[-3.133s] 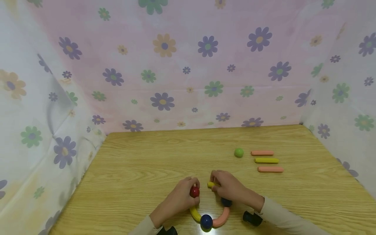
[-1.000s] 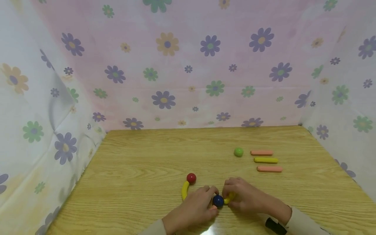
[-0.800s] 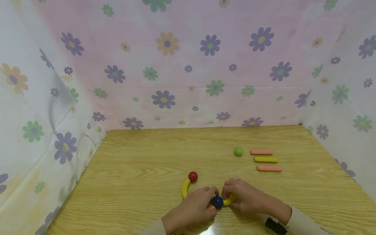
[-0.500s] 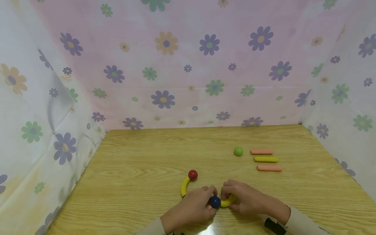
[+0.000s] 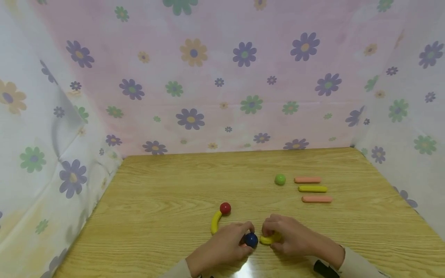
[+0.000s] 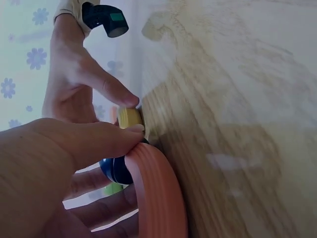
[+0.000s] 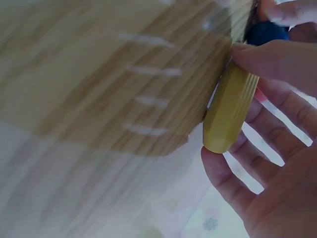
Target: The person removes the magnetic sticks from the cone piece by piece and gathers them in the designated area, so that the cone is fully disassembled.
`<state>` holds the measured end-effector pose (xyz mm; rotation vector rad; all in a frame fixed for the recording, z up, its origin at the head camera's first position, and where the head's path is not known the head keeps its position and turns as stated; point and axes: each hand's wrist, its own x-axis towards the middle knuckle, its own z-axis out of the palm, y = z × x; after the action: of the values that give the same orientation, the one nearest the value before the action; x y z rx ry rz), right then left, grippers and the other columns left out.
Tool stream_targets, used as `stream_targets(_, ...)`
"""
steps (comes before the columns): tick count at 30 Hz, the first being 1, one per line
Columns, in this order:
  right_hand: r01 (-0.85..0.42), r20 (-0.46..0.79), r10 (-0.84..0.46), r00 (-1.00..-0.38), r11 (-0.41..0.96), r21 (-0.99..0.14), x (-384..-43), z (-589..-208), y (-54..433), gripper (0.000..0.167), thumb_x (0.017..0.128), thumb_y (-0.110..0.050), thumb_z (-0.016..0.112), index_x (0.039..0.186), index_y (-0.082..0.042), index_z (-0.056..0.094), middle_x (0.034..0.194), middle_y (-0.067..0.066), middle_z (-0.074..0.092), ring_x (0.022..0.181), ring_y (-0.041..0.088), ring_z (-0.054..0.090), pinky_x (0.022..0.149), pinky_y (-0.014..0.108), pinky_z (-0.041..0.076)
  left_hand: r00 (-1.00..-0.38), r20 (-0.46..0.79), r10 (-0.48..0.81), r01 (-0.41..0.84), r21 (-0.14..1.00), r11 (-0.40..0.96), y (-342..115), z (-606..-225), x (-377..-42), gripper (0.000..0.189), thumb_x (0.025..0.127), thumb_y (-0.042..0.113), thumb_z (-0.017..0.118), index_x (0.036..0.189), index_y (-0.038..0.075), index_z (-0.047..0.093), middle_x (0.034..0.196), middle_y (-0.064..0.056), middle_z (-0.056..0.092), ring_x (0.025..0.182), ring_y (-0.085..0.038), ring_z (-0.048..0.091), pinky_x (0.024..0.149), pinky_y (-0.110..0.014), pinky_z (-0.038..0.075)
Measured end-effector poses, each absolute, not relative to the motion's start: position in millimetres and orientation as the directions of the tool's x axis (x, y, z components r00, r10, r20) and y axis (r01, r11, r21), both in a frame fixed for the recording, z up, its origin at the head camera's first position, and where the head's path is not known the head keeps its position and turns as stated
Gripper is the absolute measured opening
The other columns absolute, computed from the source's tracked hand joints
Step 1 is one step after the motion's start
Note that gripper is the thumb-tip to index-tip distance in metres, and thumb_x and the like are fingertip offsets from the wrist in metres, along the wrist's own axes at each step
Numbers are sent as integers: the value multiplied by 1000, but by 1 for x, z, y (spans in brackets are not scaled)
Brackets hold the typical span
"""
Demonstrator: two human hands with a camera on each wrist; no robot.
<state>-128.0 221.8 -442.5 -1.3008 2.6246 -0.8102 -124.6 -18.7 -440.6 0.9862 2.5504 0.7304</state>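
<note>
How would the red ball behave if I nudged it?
The red ball would probably roll, being round, though the curved yellow bar touching it might hinder that. Its shiny surface suggests it could be slippery.

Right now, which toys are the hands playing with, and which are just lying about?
In the job:
blue ball, in the left hand
curved pink piece, touching the blue ball
curved yellow piece, in the right hand
red ball and the other yellow piece touching it, probably

Just lying about, perhaps for later:
green ball
far pink stick
near pink stick
straight yellow stick
</note>
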Motion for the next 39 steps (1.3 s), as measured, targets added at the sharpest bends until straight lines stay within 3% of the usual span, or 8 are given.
stream_targets(10, -654, 118, -700, -704, 574, -493, -129, -440, 247, 36, 71, 1, 75, 93, -24, 63, 95, -15, 57, 83, 3, 50, 69, 25, 47, -731, -89, 676, 505, 596, 624, -32, -441, -129, 33, 84, 28, 73, 110, 20, 54, 73, 12, 48, 63, 0, 44, 57, -17, 38)
stream_targets(20, -598, 95, -713, -695, 500, -626, -134, -440, 268, 36, 75, 2, 73, 99, -21, 60, 94, -12, 57, 83, 3, 54, 68, 26, 49, -716, -67, 695, 539, 580, 611, -32, -440, -129, 32, 84, 28, 72, 110, 20, 55, 73, 13, 48, 63, 1, 45, 57, -16, 38)
stream_targets(25, -527, 49, -679, -733, 520, -672, -133, -433, 281, 29, 79, -6, 73, 98, -23, 59, 91, -12, 56, 79, 5, 51, 64, 27, 45, -713, -57, 699, 550, 574, 607, -32, -439, -128, 32, 85, 28, 72, 110, 20, 55, 73, 13, 48, 64, 1, 44, 57, -16, 38)
stream_targets(29, -520, 73, -640, -765, 546, -657, -133, -428, 292, 28, 80, -9, 74, 97, -25, 58, 90, -12, 55, 79, 7, 50, 62, 27, 43, -713, -61, 698, 553, 564, 613, -32, -437, -127, 33, 85, 29, 72, 111, 20, 54, 74, 13, 49, 64, 1, 45, 58, -16, 38)
stream_targets(39, -600, 230, -586, -777, 579, -552, -139, -420, 322, 37, 75, 5, 73, 98, -21, 59, 90, -11, 56, 77, 5, 53, 58, 27, 45, -695, -35, 718, 573, 576, 583, -36, -438, -127, 30, 86, 24, 70, 112, 19, 55, 78, 13, 50, 67, 1, 44, 61, -16, 39)
